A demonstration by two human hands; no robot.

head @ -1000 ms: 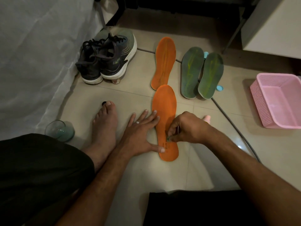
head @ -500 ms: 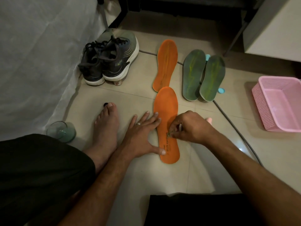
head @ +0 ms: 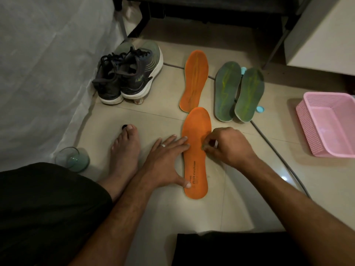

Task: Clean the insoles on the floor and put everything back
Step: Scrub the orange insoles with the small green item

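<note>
Cleaning of the near orange insole [head: 196,150], which lies flat on the tiled floor [head: 153,116] between the two hands. The left hand [head: 165,162] is spread flat, its fingertips on the insole's left edge and its thumb pressed on the heel end, pinning the insole in place. The right hand [head: 228,146] is curled over the insole's right edge at mid-length, its fingers closed round a small cleaning tool [head: 204,148] of which only a greenish tip and a pale sliver show; whether it is a brush, a cloth or something else cannot be told. The step in hand appears to be scrubbing the middle of this insole; the next move probably calls for working the tool toward the toe end, beyond both hands, while the left hand keeps the insole from sliding. Beyond the hands lie a second orange insole [head: 195,79] and, to its right, two green insoles [head: 238,91], apparently awaiting their turn. A pair of shoes [head: 128,77] stands beyond the left hand; a pink basket [head: 307,120], cut off by the frame edge, sits to the right of the right hand. Small pale-blue objects under the green insoles are mostly hidden.
</note>
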